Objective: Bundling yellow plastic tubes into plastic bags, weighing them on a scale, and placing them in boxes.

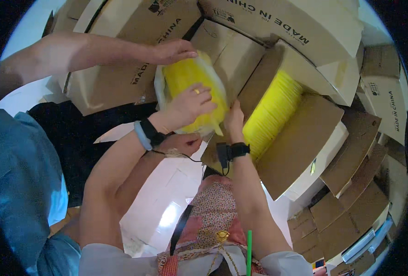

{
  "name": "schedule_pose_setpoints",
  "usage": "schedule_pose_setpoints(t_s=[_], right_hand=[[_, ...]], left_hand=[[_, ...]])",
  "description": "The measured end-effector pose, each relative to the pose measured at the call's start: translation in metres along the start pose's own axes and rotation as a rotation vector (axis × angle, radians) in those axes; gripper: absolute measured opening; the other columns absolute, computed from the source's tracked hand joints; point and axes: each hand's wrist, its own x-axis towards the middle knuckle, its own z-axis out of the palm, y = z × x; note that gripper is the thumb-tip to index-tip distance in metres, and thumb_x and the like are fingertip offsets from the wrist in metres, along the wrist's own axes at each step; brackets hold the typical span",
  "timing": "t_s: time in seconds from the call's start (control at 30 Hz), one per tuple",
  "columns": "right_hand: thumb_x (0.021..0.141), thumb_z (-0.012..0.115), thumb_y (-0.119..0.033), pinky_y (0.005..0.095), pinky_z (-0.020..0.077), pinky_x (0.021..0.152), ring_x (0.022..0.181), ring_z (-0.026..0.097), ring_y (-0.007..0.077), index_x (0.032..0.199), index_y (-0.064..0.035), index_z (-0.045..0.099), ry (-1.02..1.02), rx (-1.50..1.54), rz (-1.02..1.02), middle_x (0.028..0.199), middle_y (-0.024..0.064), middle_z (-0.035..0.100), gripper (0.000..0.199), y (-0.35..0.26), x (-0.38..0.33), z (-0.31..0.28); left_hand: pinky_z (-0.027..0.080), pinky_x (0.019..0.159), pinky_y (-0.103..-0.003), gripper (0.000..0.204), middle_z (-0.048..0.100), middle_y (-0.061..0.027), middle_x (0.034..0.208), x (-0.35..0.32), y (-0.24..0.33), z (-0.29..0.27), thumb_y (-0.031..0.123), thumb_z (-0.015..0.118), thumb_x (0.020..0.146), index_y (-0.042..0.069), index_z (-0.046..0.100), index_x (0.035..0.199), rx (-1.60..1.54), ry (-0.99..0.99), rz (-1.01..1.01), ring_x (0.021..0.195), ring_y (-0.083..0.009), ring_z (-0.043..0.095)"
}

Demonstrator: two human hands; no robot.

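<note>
A clear plastic bag (159, 87) holds a yellow bundle (181, 76), its kind unclear. My left hand (190, 108), wearing a ring, lies across the bundle with its fingers curled onto it. Beside the bag, my right hand (234, 120) closes on the near edge of an open cardboard box (300, 142); some of its fingers are hidden. In that box stands a row of thin yellow pieces (273, 115) packed side by side. A co-worker's hand (174, 51) holds the bag's top, while the other hand (183, 143) is at its lower end.
A large open cardboard carton (227, 43) stands beyond the bag. More cardboard boxes (351, 156) are stacked at the right. The co-worker's blue sleeve and clothing (24, 179) fill the left side. A white surface (162, 202) shows below the hands.
</note>
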Motion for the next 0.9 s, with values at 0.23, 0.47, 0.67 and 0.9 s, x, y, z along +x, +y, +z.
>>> schedule_pose_setpoints(t_s=[0.23,0.47,0.67,0.9], right_hand=[[0.082,0.054,-0.017,0.0401,0.0504,0.078,0.084,0.059,0.0345,0.115,-0.0017,0.050,-0.433,0.325,-0.259,0.098,0.0190,0.059,0.036,0.099,0.029,-0.029],[0.082,0.056,-0.017,0.0339,0.0504,0.065,0.076,0.061,0.0218,0.099,-0.0026,0.055,-0.167,0.278,-0.070,0.089,0.0149,0.062,0.023,0.045,0.000,0.008],[0.084,0.054,-0.014,0.0292,0.0436,0.054,0.065,0.054,0.0124,0.082,-0.0021,0.050,-0.118,0.034,-0.369,0.063,0.0019,0.052,0.013,0.068,0.031,0.006],[0.083,0.058,-0.013,0.0241,0.0426,0.063,0.075,0.049,0.0087,0.089,-0.0022,0.051,0.012,0.218,-0.417,0.077,0.0004,0.052,0.014,0.056,-0.054,-0.022]], left_hand=[[0.035,0.097,-0.043,0.016,0.058,-0.0104,0.090,0.003,0.027,0.025,0.015,0.055,0.072,0.010,0.064,0.084,0.119,-0.508,-0.034,0.095,-0.0264,0.056],[0.038,0.092,-0.041,0.017,0.058,-0.0101,0.090,-0.014,0.017,0.025,0.017,0.057,0.070,0.007,0.063,0.082,0.189,-0.452,-0.141,0.097,-0.0255,0.054],[0.040,0.090,-0.041,0.023,0.055,-0.0119,0.101,0.018,0.020,0.033,0.016,0.059,0.070,0.008,0.061,0.091,-0.024,-0.225,-0.160,0.101,-0.0294,0.052],[0.040,0.089,-0.043,0.023,0.054,-0.0128,0.105,-0.007,-0.007,0.056,0.013,0.059,0.070,0.010,0.061,0.093,0.072,-0.237,-0.171,0.105,-0.0301,0.051]])
